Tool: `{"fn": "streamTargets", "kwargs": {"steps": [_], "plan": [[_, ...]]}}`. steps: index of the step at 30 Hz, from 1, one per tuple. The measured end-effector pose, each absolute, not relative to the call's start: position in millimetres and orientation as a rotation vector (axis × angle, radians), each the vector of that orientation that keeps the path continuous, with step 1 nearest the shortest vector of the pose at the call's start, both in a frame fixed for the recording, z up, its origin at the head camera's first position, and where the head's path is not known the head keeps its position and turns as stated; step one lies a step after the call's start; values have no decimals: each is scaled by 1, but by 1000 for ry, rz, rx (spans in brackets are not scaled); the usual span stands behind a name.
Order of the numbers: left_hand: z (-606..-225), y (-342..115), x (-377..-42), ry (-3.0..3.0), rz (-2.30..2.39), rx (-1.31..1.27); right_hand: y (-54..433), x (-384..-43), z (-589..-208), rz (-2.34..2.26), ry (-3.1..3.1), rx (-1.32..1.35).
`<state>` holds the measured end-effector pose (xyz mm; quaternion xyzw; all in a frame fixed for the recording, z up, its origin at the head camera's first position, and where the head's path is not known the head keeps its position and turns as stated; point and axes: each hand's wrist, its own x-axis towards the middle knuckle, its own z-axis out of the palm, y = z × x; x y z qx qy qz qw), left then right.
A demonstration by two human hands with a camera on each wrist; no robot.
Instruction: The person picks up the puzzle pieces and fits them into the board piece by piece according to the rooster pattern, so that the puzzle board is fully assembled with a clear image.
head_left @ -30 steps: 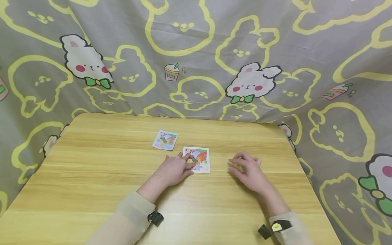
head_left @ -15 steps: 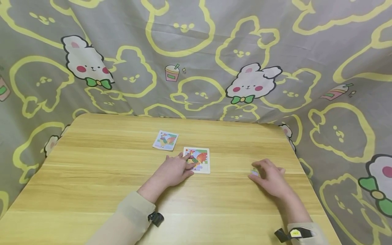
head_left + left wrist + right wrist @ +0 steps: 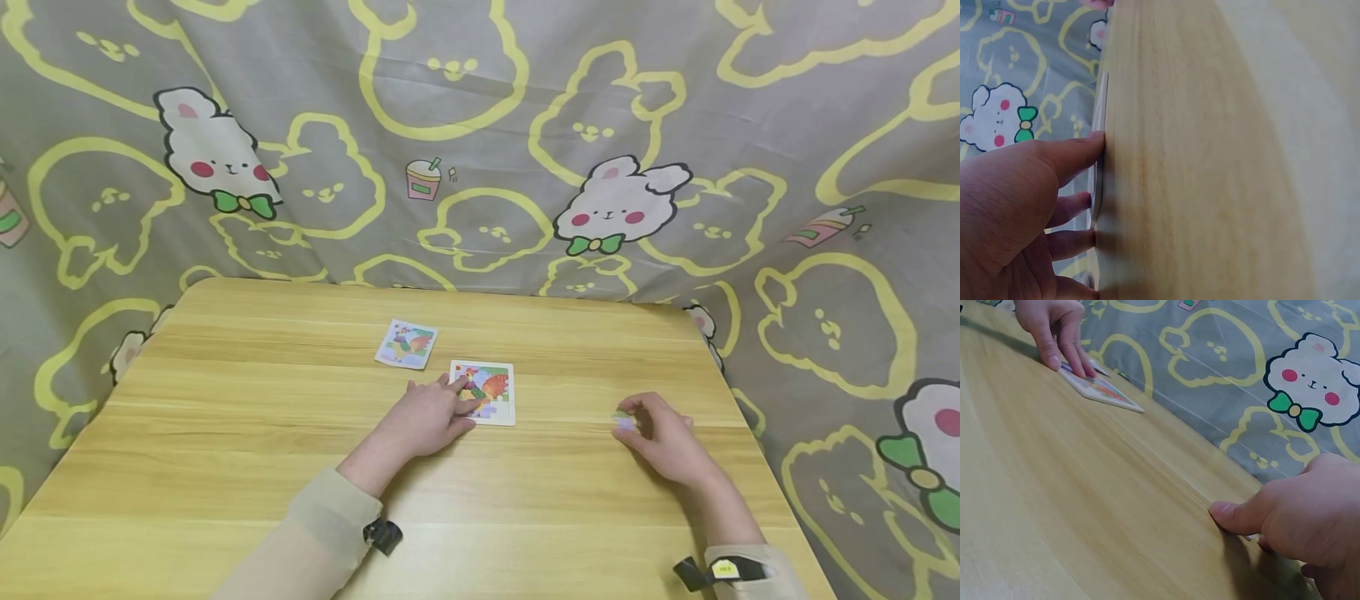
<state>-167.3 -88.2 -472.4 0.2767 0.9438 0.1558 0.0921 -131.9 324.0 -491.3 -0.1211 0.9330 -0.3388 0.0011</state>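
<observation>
A square puzzle board (image 3: pixel 504 407) with a rooster picture lies flat mid-table. My left hand (image 3: pixel 423 414) rests on its left side, with fingers extended over the picture and the thumb at the near edge. In the left wrist view the board (image 3: pixel 1099 187) is seen edge-on beside the fingertips. Off to the right, my right hand (image 3: pixel 667 437) pinches a small green and lilac puzzle piece (image 3: pixel 624 422) between thumb and fingers, low over the table. From the right wrist, the hand (image 3: pixel 1300 519) hides nearly all of that piece.
A rooster picture card (image 3: pixel 407 344), slightly curled, lies behind and left of the board. The wooden table (image 3: pixel 525 508) reaches back to a grey patterned curtain (image 3: pixel 495 125). Black wrist cameras (image 3: pixel 384 536) sit on both sleeves.
My right hand has moved right, away from the board, and a puzzle piece now shows at its fingertips. My left hand has stayed on the board.
</observation>
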Motion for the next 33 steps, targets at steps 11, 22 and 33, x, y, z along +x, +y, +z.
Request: {"fn": "streamTargets", "kwargs": {"steps": [11,22,33], "plan": [[-474,-88,-167,2805,451,822,320,-130,-493,-995,3022,-380],[-475,-87,-169,2816,441,833,313,-130,-498,-909,3041,-470],[-473,-86,-167,2866,293,887,310,-133,-491,-862,3035,-489]]}}
